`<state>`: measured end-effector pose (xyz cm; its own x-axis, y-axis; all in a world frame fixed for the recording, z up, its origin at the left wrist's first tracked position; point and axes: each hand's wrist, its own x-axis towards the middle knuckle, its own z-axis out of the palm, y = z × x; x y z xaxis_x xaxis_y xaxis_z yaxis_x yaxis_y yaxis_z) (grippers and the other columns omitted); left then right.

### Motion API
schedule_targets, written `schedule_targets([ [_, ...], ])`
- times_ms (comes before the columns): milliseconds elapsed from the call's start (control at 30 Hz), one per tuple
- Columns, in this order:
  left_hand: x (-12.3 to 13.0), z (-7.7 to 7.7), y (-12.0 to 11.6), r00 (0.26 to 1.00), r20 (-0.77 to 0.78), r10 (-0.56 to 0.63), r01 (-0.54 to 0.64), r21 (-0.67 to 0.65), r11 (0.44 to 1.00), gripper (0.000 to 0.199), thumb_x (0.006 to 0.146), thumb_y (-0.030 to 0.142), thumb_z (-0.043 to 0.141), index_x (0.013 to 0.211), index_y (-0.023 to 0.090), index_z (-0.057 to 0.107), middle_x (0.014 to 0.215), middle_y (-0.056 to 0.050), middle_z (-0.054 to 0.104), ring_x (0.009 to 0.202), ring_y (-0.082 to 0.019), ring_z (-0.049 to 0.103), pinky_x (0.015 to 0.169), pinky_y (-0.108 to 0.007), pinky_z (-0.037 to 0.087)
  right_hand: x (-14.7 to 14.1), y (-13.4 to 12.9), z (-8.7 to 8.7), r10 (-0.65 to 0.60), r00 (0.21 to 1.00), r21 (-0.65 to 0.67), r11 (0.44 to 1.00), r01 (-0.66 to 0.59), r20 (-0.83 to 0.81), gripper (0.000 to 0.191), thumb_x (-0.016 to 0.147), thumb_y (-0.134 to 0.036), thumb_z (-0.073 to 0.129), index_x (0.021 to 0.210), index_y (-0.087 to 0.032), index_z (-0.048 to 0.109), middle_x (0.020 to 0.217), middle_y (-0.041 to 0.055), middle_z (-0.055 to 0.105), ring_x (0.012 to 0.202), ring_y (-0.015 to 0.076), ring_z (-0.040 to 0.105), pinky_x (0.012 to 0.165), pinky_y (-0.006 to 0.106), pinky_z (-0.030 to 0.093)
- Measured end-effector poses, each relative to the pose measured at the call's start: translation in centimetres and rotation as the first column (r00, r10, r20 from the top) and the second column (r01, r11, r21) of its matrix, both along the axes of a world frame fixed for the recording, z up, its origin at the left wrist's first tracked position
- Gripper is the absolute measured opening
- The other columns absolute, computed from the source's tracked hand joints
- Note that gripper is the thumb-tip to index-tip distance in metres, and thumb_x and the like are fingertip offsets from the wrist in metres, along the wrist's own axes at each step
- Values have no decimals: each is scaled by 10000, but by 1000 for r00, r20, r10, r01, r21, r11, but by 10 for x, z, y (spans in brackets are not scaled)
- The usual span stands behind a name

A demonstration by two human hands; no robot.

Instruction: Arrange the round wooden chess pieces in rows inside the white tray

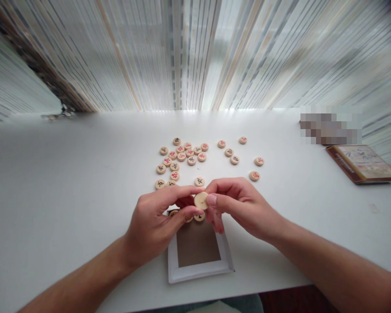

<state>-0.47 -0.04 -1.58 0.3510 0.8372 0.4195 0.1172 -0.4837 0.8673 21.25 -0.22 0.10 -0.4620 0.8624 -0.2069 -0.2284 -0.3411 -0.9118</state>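
Currently clamped on one disc (200, 201): left hand (159, 213) from the left, right hand (243, 204) from the right, both equally near. Round, hence without long axis; pale face showing. Held above far end of box (200, 272), just this side of lettered piece (199, 181) on desk (84, 187).
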Motion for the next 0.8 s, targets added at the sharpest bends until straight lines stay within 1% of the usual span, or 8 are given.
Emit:
schedule_targets([
  [100,0,1,0,1000,-9,-4,4,38,999,250,956,220,858,1204,237,825,870,19,842,733,-100,759,736,-163,589,1,0,-1,14,1000,-14,1000,-14,-13,299,822,-341,967,823,-129,757,652,10,745,505,99,674,537,190,567],
  [233,-1,1,0,999,-33,-1,5,105,994,227,963,265,852,1188,251,821,836,22,829,706,-102,750,732,-166,583,1,-1,0,43,999,-55,997,-44,-24,312,773,-318,1005,815,-134,756,643,3,741,509,91,665,551,187,576],
  [400,-3,1,-2,996,-85,6,9,173,985,237,974,223,833,1207,258,812,876,2,837,738,-121,767,751,-181,589,-2,-2,-2,44,999,-73,996,-45,-15,352,732,-321,1032,773,-145,730,611,-9,713,503,90,649,523,175,556],
  [467,-3,1,-2,995,-104,-1,21,188,982,259,972,192,829,1221,257,805,899,-4,844,757,-128,778,760,-185,592,-2,-2,-3,49,999,-68,996,-50,-12,361,739,-334,1027,759,-146,719,605,-11,703,499,90,641,514,177,550],
  [600,-2,3,-1,992,-120,-27,52,212,976,283,974,152,816,1237,251,787,917,-6,852,779,-131,790,782,-185,598,-2,-4,-2,77,997,-47,996,-77,-4,349,802,-355,984,747,-141,715,580,-7,688,502,94,628,527,188,548],
  [700,-2,3,-1,992,-123,-42,69,220,973,267,987,157,802,1240,239,778,902,-5,844,767,-125,783,774,-181,598,-1,-4,0,88,996,-37,995,-88,1,332,831,-349,959,749,-141,714,578,-5,691,510,97,632,541,194,547],
  [800,-2,2,0,992,-120,-30,57,229,972,251,991,180,804,1235,231,776,871,2,825,745,-119,764,770,-182,593,-1,-3,0,72,997,-36,997,-73,-12,311,843,-340,943,754,-147,717,595,-4,707,509,98,647,552,199,554],
])
